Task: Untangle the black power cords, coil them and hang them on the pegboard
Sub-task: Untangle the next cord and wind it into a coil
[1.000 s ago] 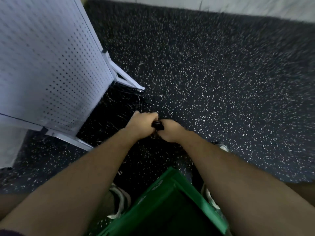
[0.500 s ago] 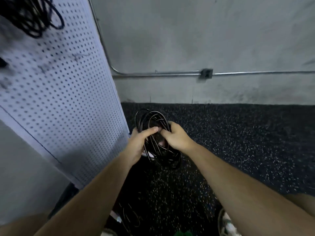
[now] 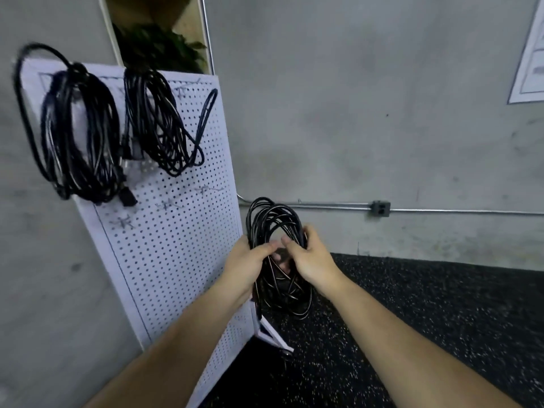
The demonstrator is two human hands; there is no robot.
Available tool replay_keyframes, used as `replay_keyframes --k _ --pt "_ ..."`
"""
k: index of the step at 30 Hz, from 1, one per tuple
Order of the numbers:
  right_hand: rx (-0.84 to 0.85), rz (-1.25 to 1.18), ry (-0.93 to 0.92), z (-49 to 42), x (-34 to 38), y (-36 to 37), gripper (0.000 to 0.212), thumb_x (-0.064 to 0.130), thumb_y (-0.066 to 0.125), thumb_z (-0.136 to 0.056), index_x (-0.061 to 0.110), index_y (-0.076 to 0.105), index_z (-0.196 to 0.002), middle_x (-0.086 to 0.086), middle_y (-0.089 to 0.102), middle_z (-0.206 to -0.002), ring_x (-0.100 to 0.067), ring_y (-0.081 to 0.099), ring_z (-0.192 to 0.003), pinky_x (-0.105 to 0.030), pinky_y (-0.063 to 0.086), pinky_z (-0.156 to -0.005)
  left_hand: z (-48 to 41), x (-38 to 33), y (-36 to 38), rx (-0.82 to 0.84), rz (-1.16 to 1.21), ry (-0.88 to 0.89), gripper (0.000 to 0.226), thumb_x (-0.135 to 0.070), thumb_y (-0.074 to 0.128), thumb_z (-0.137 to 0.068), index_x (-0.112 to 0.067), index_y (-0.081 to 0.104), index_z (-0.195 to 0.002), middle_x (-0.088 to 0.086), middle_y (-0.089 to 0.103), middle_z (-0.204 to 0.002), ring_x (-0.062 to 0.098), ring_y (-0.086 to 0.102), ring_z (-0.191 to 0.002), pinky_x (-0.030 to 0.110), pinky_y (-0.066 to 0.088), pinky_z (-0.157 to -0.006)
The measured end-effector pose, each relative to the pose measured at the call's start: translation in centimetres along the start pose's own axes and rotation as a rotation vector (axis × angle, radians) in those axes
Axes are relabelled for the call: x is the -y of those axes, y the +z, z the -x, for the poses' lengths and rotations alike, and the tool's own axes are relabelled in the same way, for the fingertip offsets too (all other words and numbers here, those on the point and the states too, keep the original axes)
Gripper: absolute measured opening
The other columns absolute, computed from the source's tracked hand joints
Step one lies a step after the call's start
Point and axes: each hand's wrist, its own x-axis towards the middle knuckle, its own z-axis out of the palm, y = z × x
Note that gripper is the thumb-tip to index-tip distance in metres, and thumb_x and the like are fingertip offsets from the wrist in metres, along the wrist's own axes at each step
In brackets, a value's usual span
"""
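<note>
- While I hold both hands up in front of me, the coiled black cord hangs between them as an upright oval bundle of loops. It is just right of the pegboard's right edge and in the air above the floor.
- My left hand wraps the left side of the bundle, with the fingers curled round the strands and the thumb lying across the front.
- My right hand grips the right side at about the same height, and its thumb reaches toward the left thumb, close to it.
- The white pegboard stands to the left, and its white foot rests on the floor below the held coil.
- Two black coils hang near the top of the board. The larger coil is at the far left and the second coil is to its right, with one loose loop trailing out.
- Farther out I see dark speckled floor and a grey concrete wall.
- A metal conduit runs along the wall to a junction box.
- A paper sheet is on the wall at the upper right.
- A green plant shows above the top of the board.
</note>
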Motion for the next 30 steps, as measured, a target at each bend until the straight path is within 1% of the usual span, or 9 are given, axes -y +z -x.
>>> replay_keyframes --k 3,6,8,10,15,18,21,26,30 --pt "-0.041 0.126 -0.210 -0.9 2.8 1.2 0.031 0.029 0.062 -0.101 0.021 0.046 -0.127 0.013 0.065 -0.103 0.014 0.062 -0.086 -0.006 0.045 -0.075 -1.0 -2.5 -0.5 -0.073 -0.131 0.099 0.013 -0.014 0.067 -0.096 -0.005 0.066 -0.105 0.019 0.071 -0.082 0.027 0.069 -0.075 0.043 0.060 -0.072" --pt "-0.028 0.114 -0.320 -2.1 5.8 2.2 0.027 0.035 0.060 -0.101 0.033 0.044 -0.123 0.018 0.062 -0.112 0.011 0.060 -0.100 -0.019 0.049 -0.090 -1.9 -5.4 -0.9 -0.110 -0.206 0.188 0.016 -0.021 0.061 -0.100 -0.008 0.067 -0.108 0.009 0.066 -0.079 0.016 0.063 -0.071 0.032 0.054 -0.066" --pt "-0.051 0.114 -0.379 -3.2 7.5 2.5 0.021 0.033 0.054 -0.104 0.030 0.045 -0.123 0.017 0.062 -0.114 0.006 0.059 -0.103 -0.020 0.048 -0.096 -2.2 -7.3 -0.9 -0.116 -0.238 0.255 0.015 -0.024 0.059 -0.102 -0.012 0.068 -0.107 0.002 0.062 -0.076 0.008 0.059 -0.068 0.024 0.049 -0.065" --pt "-0.078 0.129 -0.426 -4.6 9.2 2.7 0.020 0.032 0.049 -0.106 0.023 0.047 -0.123 0.011 0.062 -0.111 -0.003 0.060 -0.102 -0.019 0.046 -0.092 -2.5 -9.0 -0.8 -0.128 -0.267 0.322 0.012 -0.024 0.058 -0.103 -0.014 0.065 -0.106 -0.003 0.060 -0.073 0.004 0.057 -0.063 0.018 0.045 -0.061" --pt "-0.079 0.008 -0.473 -7.6 13.8 4.3 0.022 0.041 0.046 -0.106 0.027 0.046 -0.123 0.014 0.058 -0.092 0.004 0.056 -0.073 -0.028 0.050 -0.076 -2.6 -15.1 -0.9 -0.224 -0.242 0.515 0.007 -0.012 0.060 -0.099 -0.011 0.057 -0.106 0.002 0.059 -0.074 0.005 0.054 -0.058 0.017 0.044 -0.057" --pt "-0.087 -0.035 -0.525 -9.2 16.7 5.2 0.019 0.046 0.046 -0.104 0.034 0.044 -0.119 0.015 0.058 -0.088 -0.002 0.055 -0.075 -0.042 0.052 -0.078 -2.8 -18.6 -1.2 -0.258 -0.222 0.558 0.022 -0.011 0.063 -0.097 -0.015 0.054 -0.117 0.002 0.064 -0.079 0.008 0.060 -0.064 0.021 0.050 -0.059" --pt "-0.086 -0.072 -0.543 -10.6 19.3 5.8 0.018 0.037 0.046 -0.107 0.027 0.044 -0.121 0.012 0.057 -0.089 -0.003 0.054 -0.074 -0.043 0.053 -0.079 -3.0 -21.3 -1.6 -0.281 -0.274 0.615 0.020 -0.016 0.066 -0.097 -0.016 0.061 -0.116 0.000 0.072 -0.087 0.007 0.068 -0.075 0.025 0.055 -0.075" --pt "-0.082 -0.010 -0.602 -13.4 24.6 6.3 0.017 0.035 0.046 -0.107 0.024 0.045 -0.119 0.009 0.056 -0.090 -0.005 0.054 -0.076 -0.054 0.058 -0.087 -3.9 -26.6 -1.8 -0.330 -0.345 0.653 0.006 -0.019 0.069 -0.094 -0.024 0.067 -0.095 0.003 0.076 -0.088 0.024 0.074 -0.085 0.044 0.061 -0.084" --pt "-0.070 0.094 -0.620 -16.7 29.9 5.7 0.023 0.036 0.047 -0.106 0.021 0.049 -0.124 0.006 0.056 -0.093 -0.017 0.056 -0.086 -0.057 0.056 -0.092 -6.3 -31.9 -1.7 -0.301 -0.290 0.575 0.018 -0.013 0.072 -0.074 -0.001 0.072 -0.088 0.018 0.075 -0.088 0.039 0.073 -0.088 0.058 0.058 -0.088"
